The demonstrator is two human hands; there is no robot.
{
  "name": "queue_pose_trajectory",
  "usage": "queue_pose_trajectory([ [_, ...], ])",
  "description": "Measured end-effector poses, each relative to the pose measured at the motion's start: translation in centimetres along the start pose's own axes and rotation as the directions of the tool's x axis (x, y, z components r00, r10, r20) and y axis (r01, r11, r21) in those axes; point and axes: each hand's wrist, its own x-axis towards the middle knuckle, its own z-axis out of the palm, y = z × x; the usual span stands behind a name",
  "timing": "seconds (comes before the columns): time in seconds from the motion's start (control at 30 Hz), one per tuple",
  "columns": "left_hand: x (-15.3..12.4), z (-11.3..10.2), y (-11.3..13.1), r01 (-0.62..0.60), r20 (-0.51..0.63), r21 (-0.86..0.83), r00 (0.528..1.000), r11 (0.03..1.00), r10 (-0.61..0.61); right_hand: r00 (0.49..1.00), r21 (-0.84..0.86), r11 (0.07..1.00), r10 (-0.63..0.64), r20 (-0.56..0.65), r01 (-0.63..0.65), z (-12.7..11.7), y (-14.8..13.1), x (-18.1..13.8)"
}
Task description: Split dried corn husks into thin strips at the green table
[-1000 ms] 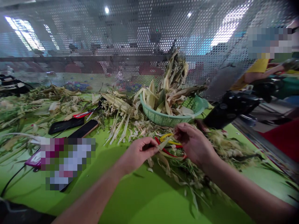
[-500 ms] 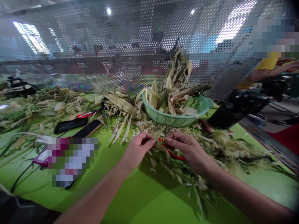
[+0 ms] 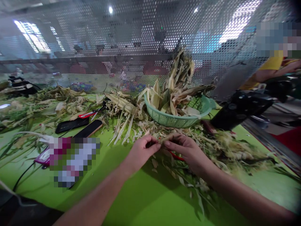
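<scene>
Brought together since the first frame: left hand (image 3: 141,152) and right hand (image 3: 190,153), earlier held apart with a strip stretched between them; fingertips are now set almost touching.

Husk strip (image 3: 165,138): pinched between thumb and fingers of both hands, mostly hidden by them.
Red loop (image 3: 176,156): seen just beside the right hand, partly covered by it.
Green basket (image 3: 172,121): placed beyond both hands, filled with dry husks (image 3: 162,97).
Pale strips (image 3: 128,130): fanned out just beyond the left hand.
Corn silk (image 3: 242,149): heaped to the right of the right hand.
Black phone (image 3: 88,129) and red cutter (image 3: 87,115): laid to the left of the left hand, farther out.
Green counter (image 3: 131,197): left bare below and between the forearms.
</scene>
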Motion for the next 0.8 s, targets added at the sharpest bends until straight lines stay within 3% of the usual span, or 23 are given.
queue_pose_trajectory([
  [0.23,0.33,-0.1,-0.5,0.081,0.011,-0.163,0.997,0.983,-0.08,0.993,0.107,0.994,0.008,-0.114,0.004,-0.42,0.06,0.2],
  [0.47,0.1,-0.06,-0.22,0.092,-0.028,-0.184,0.995,0.978,-0.099,0.999,0.028,0.999,0.031,0.023,-0.032,-0.51,0.48,0.34],
  [0.67,0.02,0.27,0.44,0.129,0.044,-0.379,0.992,0.917,-0.121,0.993,0.143,0.985,0.09,0.077,-0.101,-0.13,0.71,0.27],
  [0.8,0.11,0.23,0.26,0.143,0.063,-0.417,0.99,0.898,-0.128,0.987,0.223,0.963,0.13,0.095,-0.149,0.22,0.26,0.03],
])
